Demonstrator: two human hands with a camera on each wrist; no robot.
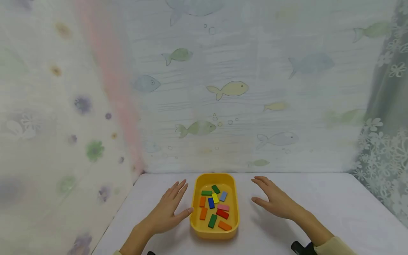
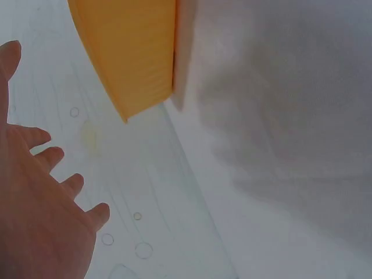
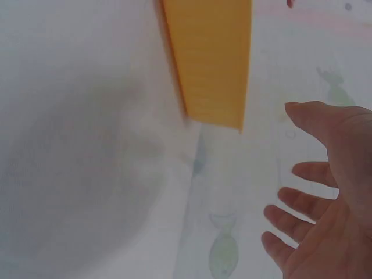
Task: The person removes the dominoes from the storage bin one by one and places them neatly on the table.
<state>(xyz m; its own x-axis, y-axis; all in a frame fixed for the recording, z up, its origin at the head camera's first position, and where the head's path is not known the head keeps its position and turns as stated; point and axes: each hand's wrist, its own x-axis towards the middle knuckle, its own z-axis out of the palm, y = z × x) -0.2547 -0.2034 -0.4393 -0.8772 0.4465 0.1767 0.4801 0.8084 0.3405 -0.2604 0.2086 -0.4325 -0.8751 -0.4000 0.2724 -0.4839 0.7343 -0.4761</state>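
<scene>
White-covered counter (image 1: pixel 322 193); yellow rounded-rectangular plastic-looking tray (image 1: pixel 215 234), lower centre of the frame.
Likely light, stiff, best held by both long sides; left hand (image 1: pixel 165 214) and right hand (image 1: pixel 278 199) flank it, fingers extended, empty; small multicoloured rectangular blocks (image 1: pixel 211 203) inside might slide.

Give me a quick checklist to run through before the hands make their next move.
1. Blocks all inside the tray: ok, none seen outside it.
2. Tray resting on the table: ok.
3. Left hand empty: ok, fingers extended by the tray's left side.
4. Right hand empty: ok, apart from the tray's right side.
5. Tray gripped, if lifting is next: not ok, neither hand holds it.
6. Nothing under the tray: cannot tell, underside hidden.
</scene>
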